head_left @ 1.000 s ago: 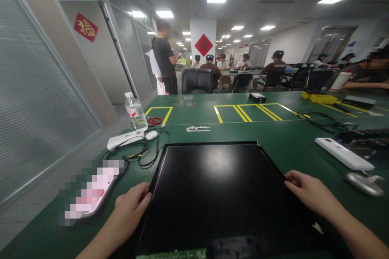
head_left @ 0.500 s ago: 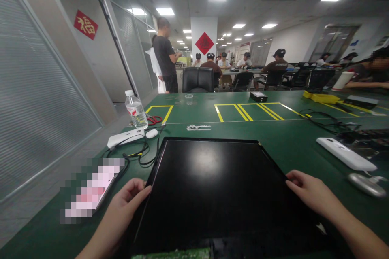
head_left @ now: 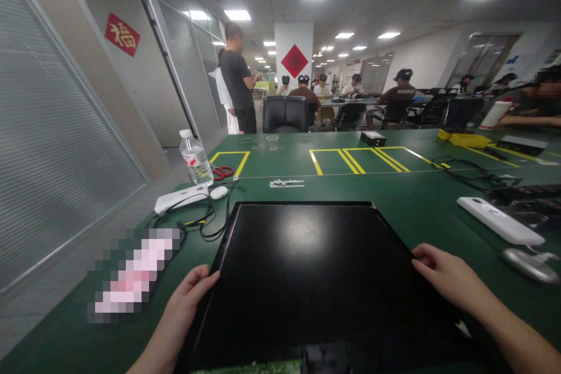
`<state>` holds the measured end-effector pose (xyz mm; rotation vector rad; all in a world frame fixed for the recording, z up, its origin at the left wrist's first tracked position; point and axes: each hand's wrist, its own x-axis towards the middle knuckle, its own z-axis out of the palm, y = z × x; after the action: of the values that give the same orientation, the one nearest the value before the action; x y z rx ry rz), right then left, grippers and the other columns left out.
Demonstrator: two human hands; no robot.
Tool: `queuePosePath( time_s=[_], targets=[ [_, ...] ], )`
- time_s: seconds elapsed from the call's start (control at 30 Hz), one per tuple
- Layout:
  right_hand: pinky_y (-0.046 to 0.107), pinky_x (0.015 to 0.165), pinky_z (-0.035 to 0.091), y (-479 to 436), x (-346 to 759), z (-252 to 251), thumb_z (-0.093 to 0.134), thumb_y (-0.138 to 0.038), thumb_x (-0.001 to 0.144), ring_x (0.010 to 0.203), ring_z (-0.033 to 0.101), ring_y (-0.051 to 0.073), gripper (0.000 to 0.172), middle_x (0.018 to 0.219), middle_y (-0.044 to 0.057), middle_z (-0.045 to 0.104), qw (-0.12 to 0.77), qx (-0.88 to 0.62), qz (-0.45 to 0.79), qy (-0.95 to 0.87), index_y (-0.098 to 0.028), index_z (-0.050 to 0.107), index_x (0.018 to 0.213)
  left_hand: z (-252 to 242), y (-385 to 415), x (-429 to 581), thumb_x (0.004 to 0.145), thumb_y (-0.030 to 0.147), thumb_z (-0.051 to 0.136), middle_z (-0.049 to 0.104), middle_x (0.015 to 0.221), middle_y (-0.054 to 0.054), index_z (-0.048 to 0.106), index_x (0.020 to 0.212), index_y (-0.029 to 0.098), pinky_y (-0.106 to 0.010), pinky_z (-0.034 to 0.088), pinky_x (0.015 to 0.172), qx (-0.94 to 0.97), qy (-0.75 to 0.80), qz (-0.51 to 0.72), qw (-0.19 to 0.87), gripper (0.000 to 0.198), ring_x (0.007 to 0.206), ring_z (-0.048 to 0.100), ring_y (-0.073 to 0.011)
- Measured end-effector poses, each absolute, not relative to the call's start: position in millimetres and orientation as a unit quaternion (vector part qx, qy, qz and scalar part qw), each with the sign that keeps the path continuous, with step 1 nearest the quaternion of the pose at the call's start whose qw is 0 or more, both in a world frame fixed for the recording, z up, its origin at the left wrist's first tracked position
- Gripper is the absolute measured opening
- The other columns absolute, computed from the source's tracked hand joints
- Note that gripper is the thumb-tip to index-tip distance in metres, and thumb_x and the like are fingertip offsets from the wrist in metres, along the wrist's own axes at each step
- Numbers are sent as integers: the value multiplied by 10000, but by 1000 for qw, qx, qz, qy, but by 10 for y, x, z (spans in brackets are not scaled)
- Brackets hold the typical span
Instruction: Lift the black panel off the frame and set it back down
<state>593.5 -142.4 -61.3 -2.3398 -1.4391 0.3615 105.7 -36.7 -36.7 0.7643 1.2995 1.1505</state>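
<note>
Nearest, at the bottom edge of view, a strip of green circuit board [head_left: 252,367] shows along the near side of a large black panel [head_left: 307,280], which lies face up between the person's two hands, glossy and framed by a thin raised rim. The left grip [head_left: 187,292] is closed on the panel's left edge, thumb along the rim and fingers curled at the outer side; the right grip [head_left: 443,273] pinches the opposite edge between thumb and bent fingers, a little farther up that side. I cannot tell whether the panel rests fully on the green worktop [head_left: 385,190] or is slightly raised. To its left, beyond a blurred-out pink item [head_left: 138,274], black cables [head_left: 205,225] loop beside a long white device [head_left: 182,198]; to its right, well apart, another white device [head_left: 499,221] lies near a silver rounded object [head_left: 530,266]. Past the panel's far edge are small white scraps [head_left: 287,183], then red-handled scissors [head_left: 223,172] by a water bottle [head_left: 196,160]. Farther still stand a clear cup [head_left: 272,142] and a black chair [head_left: 286,114].
</note>
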Motion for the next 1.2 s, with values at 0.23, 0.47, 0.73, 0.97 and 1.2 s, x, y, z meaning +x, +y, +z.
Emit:
queuePosePath(
  time_s=[0.23,0.47,0.73,0.97,1.2],
  targets=[
    [311,608,430,-1432,5945,-628,488,-387,794,670,646,205,222,721,26,705,188,-831,132,-507,-242,641,864,-493,-266,1032,468,272,892,623,495,108,515,691,244,-203,455,462,301,556,499,593,438,423,603,-125],
    [309,605,427,-1433,5936,-635,488,-373,804,661,646,203,200,712,22,707,197,-828,134,-507,-250,641,842,-512,-218,1023,525,234,882,679,544,92,565,829,265,-260,495,510,298,564,491,593,440,474,681,-185],
    [303,608,426,-1431,5940,-641,497,-383,794,672,652,204,202,718,16,702,202,-827,131,-508,-249,637,852,-232,-409,1097,485,276,923,724,636,95,509,1180,335,-313,542,530,327,526,468,630,811,496,716,-230],
    [309,609,423,-1440,5905,-618,476,-382,815,663,641,198,205,709,15,697,196,-824,138,-513,-244,623,852,22,-507,1141,511,372,925,788,844,14,463,1312,351,-372,582,554,290,514,404,699,924,663,765,-305],
    [310,606,425,-1438,5890,-587,485,-379,806,662,647,202,190,705,18,708,210,-820,140,-514,-251,624,827,24,-481,1120,465,485,928,818,882,-36,647,1198,287,-375,602,626,339,547,410,646,809,750,767,-318]
  ],
)
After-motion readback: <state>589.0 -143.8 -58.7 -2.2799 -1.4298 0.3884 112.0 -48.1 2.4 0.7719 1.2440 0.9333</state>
